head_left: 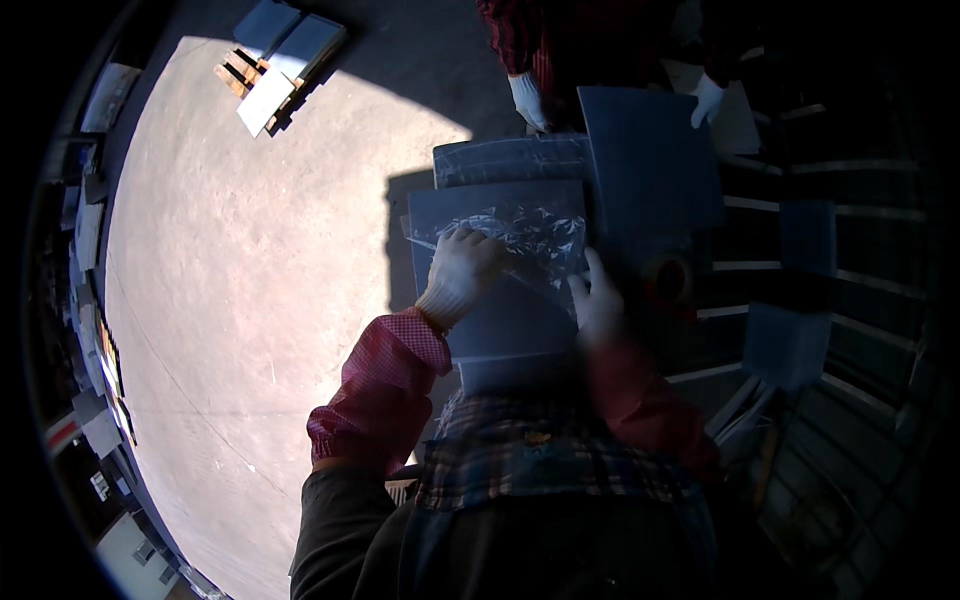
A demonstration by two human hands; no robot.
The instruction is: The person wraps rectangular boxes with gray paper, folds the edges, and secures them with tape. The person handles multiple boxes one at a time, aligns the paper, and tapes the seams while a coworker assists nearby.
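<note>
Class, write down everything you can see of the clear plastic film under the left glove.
The clear film looks like thin, glossy plastic, crumpled into bright glinting creases. It lies over the upper part of a flat, dark panel, overhanging its left edge slightly. The gloved left hand rests on it; the gloved right hand is at its right side, contact unclear.

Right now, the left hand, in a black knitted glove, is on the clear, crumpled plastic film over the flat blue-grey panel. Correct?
Not quite: the head view shows the left hand in a white knitted glove, on the clear film over the blue-grey panel.
</note>
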